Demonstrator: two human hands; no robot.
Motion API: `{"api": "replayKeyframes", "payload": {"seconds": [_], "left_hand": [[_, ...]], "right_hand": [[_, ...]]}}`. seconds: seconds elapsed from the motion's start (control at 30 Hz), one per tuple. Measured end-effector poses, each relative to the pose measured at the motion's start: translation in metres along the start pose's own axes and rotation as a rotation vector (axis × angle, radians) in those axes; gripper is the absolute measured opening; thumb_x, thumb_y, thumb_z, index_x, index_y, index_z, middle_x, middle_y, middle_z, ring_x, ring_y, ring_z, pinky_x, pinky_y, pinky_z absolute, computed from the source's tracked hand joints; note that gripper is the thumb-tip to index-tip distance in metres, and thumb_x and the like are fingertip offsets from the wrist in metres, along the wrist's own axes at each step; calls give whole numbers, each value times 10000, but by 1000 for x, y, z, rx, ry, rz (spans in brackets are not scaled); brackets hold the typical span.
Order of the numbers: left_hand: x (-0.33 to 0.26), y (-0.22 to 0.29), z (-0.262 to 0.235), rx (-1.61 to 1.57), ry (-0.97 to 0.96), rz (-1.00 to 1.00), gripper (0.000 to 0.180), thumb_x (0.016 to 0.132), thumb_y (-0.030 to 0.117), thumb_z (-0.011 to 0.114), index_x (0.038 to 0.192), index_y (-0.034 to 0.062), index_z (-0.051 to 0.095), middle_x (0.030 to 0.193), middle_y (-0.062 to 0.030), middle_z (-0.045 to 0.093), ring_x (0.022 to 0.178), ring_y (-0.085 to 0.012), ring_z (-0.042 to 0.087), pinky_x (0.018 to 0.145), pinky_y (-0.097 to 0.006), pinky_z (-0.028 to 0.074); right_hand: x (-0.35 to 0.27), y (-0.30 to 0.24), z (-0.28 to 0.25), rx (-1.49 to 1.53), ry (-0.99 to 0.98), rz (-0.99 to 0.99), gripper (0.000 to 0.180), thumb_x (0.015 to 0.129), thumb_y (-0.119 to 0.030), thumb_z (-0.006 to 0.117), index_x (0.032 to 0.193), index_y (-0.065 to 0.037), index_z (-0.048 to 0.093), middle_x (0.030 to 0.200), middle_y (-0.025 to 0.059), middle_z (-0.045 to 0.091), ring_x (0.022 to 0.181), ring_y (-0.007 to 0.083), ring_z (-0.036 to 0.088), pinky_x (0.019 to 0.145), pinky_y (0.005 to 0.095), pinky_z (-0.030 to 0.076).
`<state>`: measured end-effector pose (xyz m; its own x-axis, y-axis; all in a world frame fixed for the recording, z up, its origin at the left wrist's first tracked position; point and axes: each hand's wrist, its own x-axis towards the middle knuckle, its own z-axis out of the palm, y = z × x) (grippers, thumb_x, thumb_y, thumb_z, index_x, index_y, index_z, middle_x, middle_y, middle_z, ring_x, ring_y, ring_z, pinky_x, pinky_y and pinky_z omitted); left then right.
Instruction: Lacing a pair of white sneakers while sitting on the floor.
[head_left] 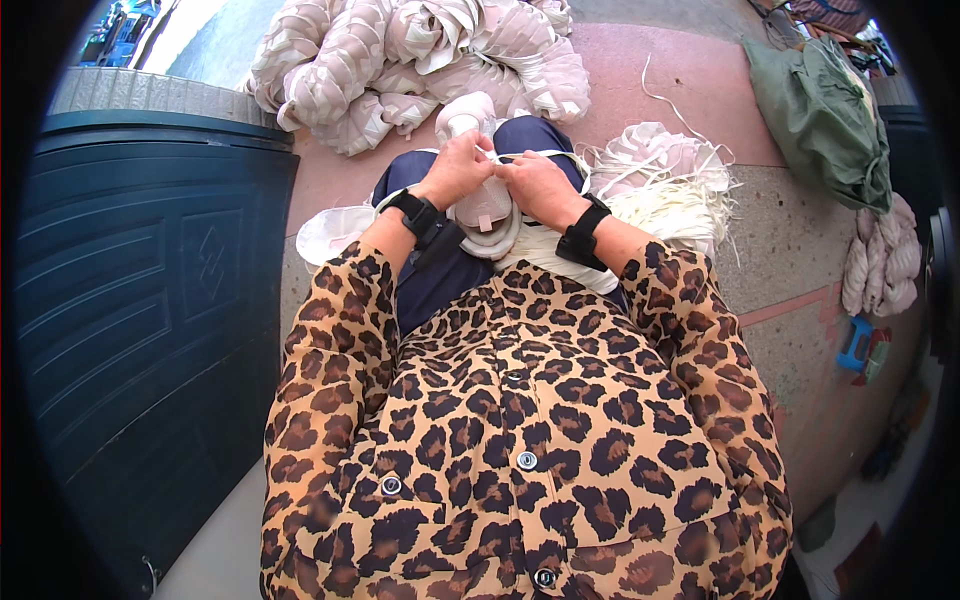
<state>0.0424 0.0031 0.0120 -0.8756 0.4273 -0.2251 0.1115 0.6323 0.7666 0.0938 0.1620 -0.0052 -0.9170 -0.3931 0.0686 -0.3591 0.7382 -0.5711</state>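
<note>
A pale pink and white shoe upper [485,208] lies between my knees, its heel opening toward my body. My left hand [455,172] is over its left side, with thumb and fingers pinched together on a white shoelace [570,155]. Close by on the right, my right hand [540,187] grips the same lace, its fingers curled in. The lace loops out past my right knee. My fingers hide part of the eyelet area. A heap of cream shoelaces [665,215] lies to the right of my legs, and more lie across my lap.
Rolled bundles of pink and white uppers [430,65] are piled ahead. A loose pale piece [333,233] sits left of my knee. At right are a green sack [825,115], another bundle [882,258] and a blue plastic object [855,343]. A dark blue door [150,300] stands at left.
</note>
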Motion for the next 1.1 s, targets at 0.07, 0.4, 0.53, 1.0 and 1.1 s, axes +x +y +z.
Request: {"api": "replayKeyframes", "payload": {"seconds": [0.07,0.4,0.53,1.0,1.1], "left_hand": [[6,4,-8,-351,-82,-235,240,696,69,618,901,-1,514,696,-49,585,651,-121,547,575,-242,435],[24,14,-28,-679,-180,-446,339,717,97,673,996,39,490,714,4,520,572,-42,461,440,-158,339],[38,4,-19,-659,-308,-577,326,696,58,681,965,31,499,662,2,507,497,-44,436,371,-178,305],[7,8,-26,204,50,-68,327,794,121,515,1086,-23,488,851,-190,608,820,-288,592,726,-364,448],[-22,-19,-40,342,80,-154,279,823,152,488,1041,-18,523,884,-195,602,864,-319,578,759,-373,440]], "right_hand": [[3,-1,-1,-214,-79,-137,122,718,-90,517,776,-63,620,725,100,607,802,246,570,703,352,443],[8,-5,-15,-337,-13,-349,84,695,-92,537,746,-88,603,889,75,533,878,201,495,708,327,387],[6,-46,-103,339,462,-314,89,707,38,527,753,-37,539,791,110,502,716,246,485,642,321,407],[-6,-51,-232,887,1087,-325,127,888,-64,460,901,40,532,784,91,534,654,107,504,676,315,484],[-1,-42,-216,1223,732,-236,146,911,-112,427,933,-1,518,808,70,519,633,94,478,593,258,441]]}}
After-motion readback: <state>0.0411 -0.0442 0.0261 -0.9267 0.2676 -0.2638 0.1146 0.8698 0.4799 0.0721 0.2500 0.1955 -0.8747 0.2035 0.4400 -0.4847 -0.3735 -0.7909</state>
